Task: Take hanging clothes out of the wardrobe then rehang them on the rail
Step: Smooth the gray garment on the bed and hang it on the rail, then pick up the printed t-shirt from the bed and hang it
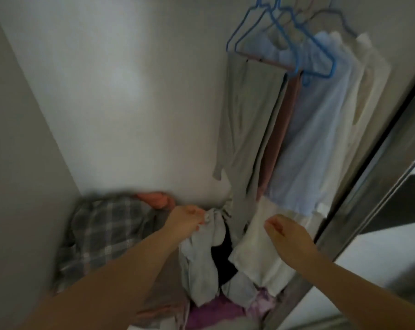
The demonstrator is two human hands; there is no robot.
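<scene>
Both bare forearms reach in from the bottom edge, nearest the camera. Left hand (186, 219) is closed, fingers pinched on a bunch of pale grey-white crumpled cloth (201, 253) that hangs down from the fist. Right hand (286, 231) is curled with thumb and fingers pressed together over the edge of a cream-white flat fabric piece (254, 248); frame is motion-blurred, but it looks like a pinch on that edge.

Hanging clothes sit at upper right, inside the wardrobe: a long grey-green garment (247, 120) draped over a pink hanger bar (268, 61), a dusty-pink garment (279, 136) just behind it, a light blue shirt (320, 129), then white and cream garments (366, 96) against the right side. Empty blue wire hangers (285, 36) hang in front of them, tilted. Rail itself is out of frame at the top.

Below the hands, a heap on the wardrobe floor: black cloth (225, 258) between the two held pieces, purple fabric (216, 310) at the bottom. Left of that, a grey-and-white plaid textile (101, 232) with an orange-pink item (157, 198) at its far edge, against the white back wall (130, 103). Metallic sliding door frame (368, 175) runs diagonally at right.
</scene>
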